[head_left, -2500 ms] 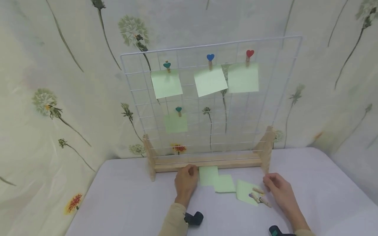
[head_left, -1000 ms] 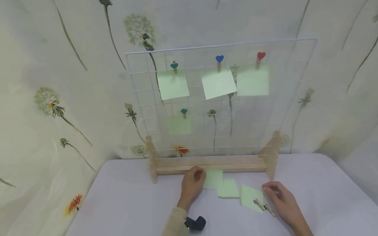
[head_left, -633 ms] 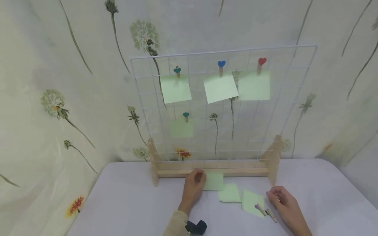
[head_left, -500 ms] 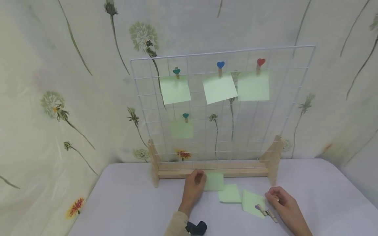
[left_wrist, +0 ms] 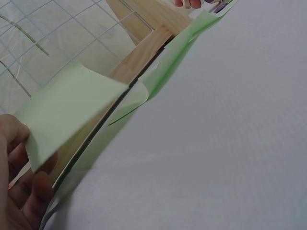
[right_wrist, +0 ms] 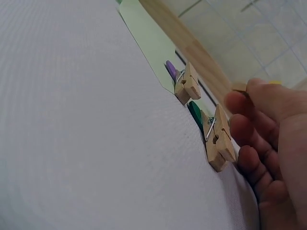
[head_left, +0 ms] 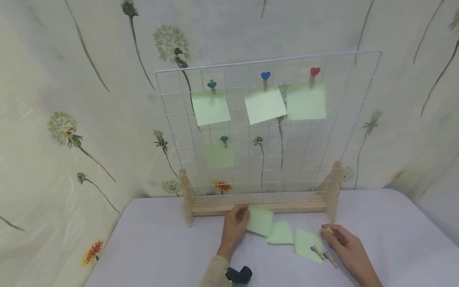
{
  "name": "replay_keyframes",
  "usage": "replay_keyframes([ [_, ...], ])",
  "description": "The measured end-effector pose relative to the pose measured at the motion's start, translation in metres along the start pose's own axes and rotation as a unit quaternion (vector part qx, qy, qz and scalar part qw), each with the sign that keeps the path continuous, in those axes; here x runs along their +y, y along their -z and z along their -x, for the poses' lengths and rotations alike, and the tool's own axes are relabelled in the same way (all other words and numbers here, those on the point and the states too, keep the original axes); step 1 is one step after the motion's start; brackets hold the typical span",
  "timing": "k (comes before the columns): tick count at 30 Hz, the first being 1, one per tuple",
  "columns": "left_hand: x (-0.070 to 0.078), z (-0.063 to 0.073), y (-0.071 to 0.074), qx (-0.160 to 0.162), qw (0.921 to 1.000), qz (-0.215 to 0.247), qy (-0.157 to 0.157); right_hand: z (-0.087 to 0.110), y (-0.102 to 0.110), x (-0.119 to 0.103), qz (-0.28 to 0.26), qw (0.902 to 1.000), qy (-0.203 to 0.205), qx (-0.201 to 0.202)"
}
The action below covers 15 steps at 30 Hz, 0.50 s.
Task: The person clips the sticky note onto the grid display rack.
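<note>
On the white table [head_left: 154, 239], head view: left hand [head_left: 234, 227], thumb and finger pinched together on the left edge of 1 green note [head_left: 261, 221], just before the wooden base [head_left: 301, 207]. Farther right, 2 loose notes: middle note [head_left: 281, 233], right-hand note [head_left: 305, 243]. At the lower right edge of the latter, purple clip [head_left: 317, 252] and green clip [head_left: 330, 260]. Just beside these, right hand [head_left: 348, 249], fingertips clamped on 1 yellow clip [head_left: 329, 230], partly hidden. Above, on the wire grid [head_left: 269, 61]: 4 hanging notes [head_left: 210, 108], 1 heart clip [head_left: 265, 75] to each. Likely weakness: skewing of hanging notes at any knock to the grid, from single-point hold.

Left wrist view: green note gripped near 1 end only, raised at a slant, far end unsupported. Possible faults: drooping, creasing or slipping, from thin paper and a small pinch; snagging against the loose notes, from curled edges close by.

Right wrist view: thumb and forefinger closed over the yellow clip, only a short piece of wood and a sliver of yellow exposed. Exact seating: cannot tell. Possible faults: dropping or twisting of the clip, from so small a hold; scattering of the green clip, from lower fingers just beside.
</note>
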<state>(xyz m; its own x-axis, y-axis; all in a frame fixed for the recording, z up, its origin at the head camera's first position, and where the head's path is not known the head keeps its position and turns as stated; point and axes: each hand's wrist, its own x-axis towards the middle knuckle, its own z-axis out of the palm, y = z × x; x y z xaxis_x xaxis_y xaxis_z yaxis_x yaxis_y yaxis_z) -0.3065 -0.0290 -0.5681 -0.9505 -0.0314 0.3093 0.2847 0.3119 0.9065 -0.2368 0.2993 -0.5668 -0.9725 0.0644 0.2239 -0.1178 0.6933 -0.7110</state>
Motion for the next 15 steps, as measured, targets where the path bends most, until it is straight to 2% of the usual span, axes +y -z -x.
replay_keyframes([
  [7, 0.0025, -0.0024, 0.0003, 0.008, 0.9992, 0.039, -0.009, -0.0046, 0.0024, -0.0055, -0.013, 0.9984, -0.048, -0.028],
  [10, 0.0018, -0.0023, 0.0006, 0.001, 0.9992, 0.035, -0.018, -0.0040, 0.0029, -0.0086, -0.007, 0.9975, -0.062, -0.034],
  [15, -0.0019, -0.0012, 0.0001, -0.014, 0.9997, 0.018, -0.009, -0.0019, 0.0030, -0.0092, 0.001, 0.9976, -0.062, -0.032],
])
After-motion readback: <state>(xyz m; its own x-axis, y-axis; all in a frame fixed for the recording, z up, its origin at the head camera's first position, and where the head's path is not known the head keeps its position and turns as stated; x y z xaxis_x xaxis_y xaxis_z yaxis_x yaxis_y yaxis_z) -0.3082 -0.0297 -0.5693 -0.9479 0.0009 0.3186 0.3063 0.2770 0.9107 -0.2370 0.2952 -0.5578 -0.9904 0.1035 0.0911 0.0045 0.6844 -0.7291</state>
